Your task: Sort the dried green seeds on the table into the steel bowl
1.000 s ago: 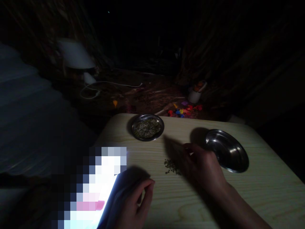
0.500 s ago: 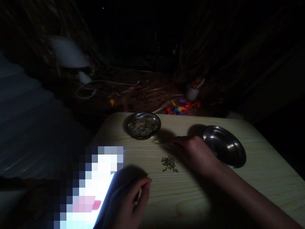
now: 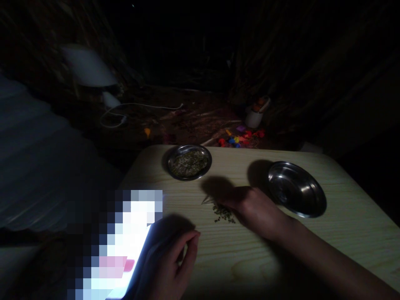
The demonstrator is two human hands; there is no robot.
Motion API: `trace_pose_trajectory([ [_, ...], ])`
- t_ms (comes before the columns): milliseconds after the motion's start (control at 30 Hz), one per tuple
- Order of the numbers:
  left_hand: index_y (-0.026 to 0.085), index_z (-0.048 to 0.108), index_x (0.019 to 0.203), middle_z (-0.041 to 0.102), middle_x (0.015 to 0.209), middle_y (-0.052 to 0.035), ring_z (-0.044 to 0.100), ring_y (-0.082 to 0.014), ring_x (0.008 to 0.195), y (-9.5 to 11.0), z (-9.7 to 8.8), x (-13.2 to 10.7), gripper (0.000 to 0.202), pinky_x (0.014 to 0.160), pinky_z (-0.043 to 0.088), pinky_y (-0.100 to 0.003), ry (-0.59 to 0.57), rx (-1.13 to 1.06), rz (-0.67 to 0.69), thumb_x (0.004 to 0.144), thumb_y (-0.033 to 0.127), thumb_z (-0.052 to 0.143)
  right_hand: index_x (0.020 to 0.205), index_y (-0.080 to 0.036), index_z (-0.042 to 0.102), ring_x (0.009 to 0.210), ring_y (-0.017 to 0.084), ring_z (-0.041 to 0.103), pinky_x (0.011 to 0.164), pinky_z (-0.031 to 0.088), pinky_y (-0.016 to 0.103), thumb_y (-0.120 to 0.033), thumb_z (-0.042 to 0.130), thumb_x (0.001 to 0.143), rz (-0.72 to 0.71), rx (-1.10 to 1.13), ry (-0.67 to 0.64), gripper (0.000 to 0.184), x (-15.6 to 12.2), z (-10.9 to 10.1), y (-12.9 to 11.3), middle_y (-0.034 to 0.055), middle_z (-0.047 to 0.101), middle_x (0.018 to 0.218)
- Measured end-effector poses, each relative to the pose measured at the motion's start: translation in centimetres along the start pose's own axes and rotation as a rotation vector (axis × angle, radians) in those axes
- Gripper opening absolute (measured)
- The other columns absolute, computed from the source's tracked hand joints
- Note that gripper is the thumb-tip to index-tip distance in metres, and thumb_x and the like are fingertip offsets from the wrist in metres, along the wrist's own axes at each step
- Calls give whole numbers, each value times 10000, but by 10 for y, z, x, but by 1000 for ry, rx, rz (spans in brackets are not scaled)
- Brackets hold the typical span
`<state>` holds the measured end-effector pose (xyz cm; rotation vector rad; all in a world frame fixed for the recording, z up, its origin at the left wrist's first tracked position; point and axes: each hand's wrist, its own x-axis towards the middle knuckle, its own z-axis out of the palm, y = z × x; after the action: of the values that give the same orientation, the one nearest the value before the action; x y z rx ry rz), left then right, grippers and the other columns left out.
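Observation:
My right hand (image 3: 253, 206) is closed on a thin pair of tweezers (image 3: 206, 201), its tips pointing left. The tips are just above a small loose pile of greenish beans or seeds (image 3: 223, 214) on the table. My left hand (image 3: 181, 260) lies near the table's front edge, thumb and forefinger pinched together in a loop, nothing visible between them. At the back left a metal bowl (image 3: 189, 163) holds a mix of greenish and whitish grains. To the right of my right hand, a second metal bowl (image 3: 296, 189) shows a bare, shiny inside.
Left of my left hand glows a bright, pixelated screen (image 3: 125, 250). The pale wooden table (image 3: 250, 271) has rounded corners. Beyond it on the dark floor lie coloured toy pieces (image 3: 240, 137), a white cup (image 3: 253, 119), a white cable (image 3: 150, 105) and a white lamp (image 3: 90, 66).
My right hand with the tweezers has moved nearer, down from beside the left bowl to the loose pile. My left hand keeps its pinched pose. The view has shifted slightly.

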<state>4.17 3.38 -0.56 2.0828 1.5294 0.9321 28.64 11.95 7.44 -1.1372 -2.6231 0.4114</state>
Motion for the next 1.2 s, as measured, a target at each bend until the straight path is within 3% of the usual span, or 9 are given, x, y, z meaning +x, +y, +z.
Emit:
trace_pose_trajectory([
  [300, 290, 633, 1013, 738, 905, 66, 702, -71, 785, 1, -1, 2, 122, 669, 552, -169, -5, 38, 16, 963, 277, 522, 1100, -274, 774, 843, 200, 713, 743, 545, 310, -107, 558, 874, 3, 43, 43, 354, -12, 1, -3, 38, 778, 925],
  [533, 288, 636, 1004, 736, 899, 58, 705, -73, 776, 0, -1, 1, 120, 668, 563, -154, 8, 17, 11, 966, 289, 523, 1209, -243, 731, 959, 231, 711, 836, 555, 352, -96, 524, 930, 47, 14, 19, 377, -14, -8, -6, 71, 760, 1089],
  [733, 296, 628, 1017, 733, 890, 65, 699, -71, 746, -1, 1, 0, 114, 652, 565, -156, -1, 1, -9, 967, 325, 530, 983, -213, 777, 797, 183, 714, 721, 536, 298, -172, 518, 952, 178, 142, 78, 264, -16, -20, -18, 52, 760, 894],
  [867, 290, 629, 1017, 733, 887, 48, 701, -86, 743, -1, 0, -1, 124, 629, 566, -179, -19, 32, -8, 970, 309, 515, 910, -212, 779, 697, 178, 705, 637, 501, 302, -210, 517, 946, 253, 159, 63, 264, -17, -12, -24, 55, 762, 835],
  [1000, 266, 633, 1006, 735, 909, 25, 704, -97, 777, 0, -1, -1, 132, 655, 572, -189, -36, 7, -21, 973, 303, 511, 981, -223, 783, 691, 182, 711, 628, 491, 301, -236, 511, 955, 287, 191, 65, 273, -16, -2, -27, 55, 770, 834],
  [1200, 288, 625, 1016, 717, 860, 55, 687, -83, 733, 2, -1, 0, 121, 629, 568, -190, -27, 1, -17, 972, 317, 516, 1041, -235, 777, 727, 192, 728, 656, 503, 293, -212, 521, 947, 282, 207, 67, 274, -14, 6, -29, 53, 780, 878],
])
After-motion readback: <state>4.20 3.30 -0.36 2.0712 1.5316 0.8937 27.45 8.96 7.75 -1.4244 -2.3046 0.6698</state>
